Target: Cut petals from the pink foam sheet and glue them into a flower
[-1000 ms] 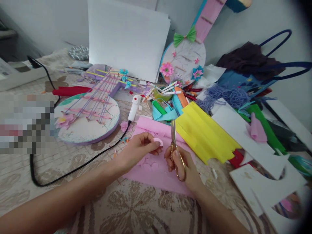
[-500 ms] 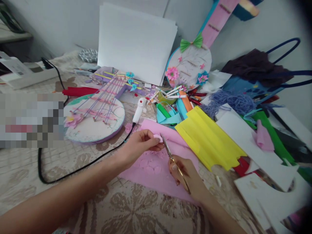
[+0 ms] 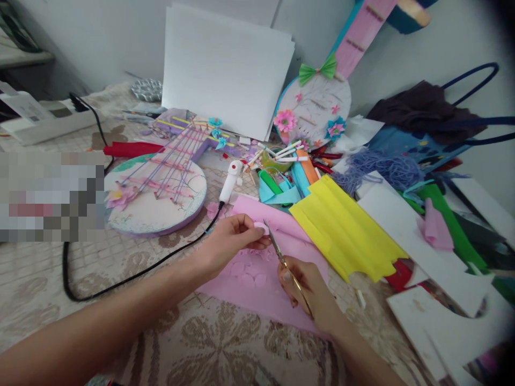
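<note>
My left hand point(image 3: 233, 238) pinches a small pink paper piece point(image 3: 261, 228) between thumb and fingers. My right hand point(image 3: 303, 284) grips gold-handled scissors point(image 3: 281, 256) whose blades tilt up and left, with the tips touching that small piece. Both hands hover over a pink sheet point(image 3: 257, 273) lying on the patterned cloth, where several cut pink rounds lie between the hands.
A yellow folded sheet point(image 3: 341, 225) lies right of the pink one. A round decorated board with purple strings point(image 3: 156, 187), a white glue gun point(image 3: 231, 179) with a black cord point(image 3: 120, 281), markers, blue yarn point(image 3: 378, 166), white card pieces point(image 3: 438, 305) and a white paper stack point(image 3: 225, 64) crowd the table.
The scissors swung from upright to tilted left until their tips met the pink piece in my left hand. The view shifted slightly; in the last half second little moved.
</note>
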The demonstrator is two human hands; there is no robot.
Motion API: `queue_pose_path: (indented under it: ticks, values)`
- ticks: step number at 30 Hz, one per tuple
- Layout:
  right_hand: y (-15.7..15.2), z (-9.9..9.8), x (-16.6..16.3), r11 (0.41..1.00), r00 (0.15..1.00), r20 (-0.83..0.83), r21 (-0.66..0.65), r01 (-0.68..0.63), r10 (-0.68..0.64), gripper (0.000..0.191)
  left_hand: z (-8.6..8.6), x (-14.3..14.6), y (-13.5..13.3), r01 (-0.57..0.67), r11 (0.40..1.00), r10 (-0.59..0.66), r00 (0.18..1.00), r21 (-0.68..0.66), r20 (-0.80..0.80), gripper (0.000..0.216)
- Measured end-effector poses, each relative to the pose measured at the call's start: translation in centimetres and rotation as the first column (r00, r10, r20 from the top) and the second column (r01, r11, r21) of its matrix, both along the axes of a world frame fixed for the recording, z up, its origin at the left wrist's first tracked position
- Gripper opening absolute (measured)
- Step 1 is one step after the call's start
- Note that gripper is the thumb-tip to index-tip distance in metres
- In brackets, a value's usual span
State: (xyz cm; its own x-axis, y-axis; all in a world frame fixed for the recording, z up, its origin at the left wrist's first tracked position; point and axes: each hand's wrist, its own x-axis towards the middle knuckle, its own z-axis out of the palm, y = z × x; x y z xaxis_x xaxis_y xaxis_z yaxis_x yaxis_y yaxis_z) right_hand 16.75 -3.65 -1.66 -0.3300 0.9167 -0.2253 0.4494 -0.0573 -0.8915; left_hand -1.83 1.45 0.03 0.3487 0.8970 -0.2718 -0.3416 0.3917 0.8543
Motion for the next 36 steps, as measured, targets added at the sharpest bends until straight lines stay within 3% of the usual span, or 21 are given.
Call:
queue_pose_path:
  ticks: [20,31,36]
  values:
    - [-0.11,0.40,-0.13,1.000,0.999,0.044,0.001,0.007,-0.007,0.039,0.15,0.00,0.04,-0.005,1.000,0.005,1.000,-0.005,-0.001,0.024]
    - [-0.08,0.60,-0.13,1.000,0.998,0.063,0.011,0.014,-0.015,0.037,0.25,-0.39,0.45,0.056,0.998,-0.056,0.998,0.004,-0.008,0.022]
    - [-0.16,0.19,-0.24,0.998,0.999,-0.009,-0.040,0.038,-0.038,0.039,0.28,-0.45,0.54,0.057,0.998,-0.057,0.998,-0.005,0.007,0.022]
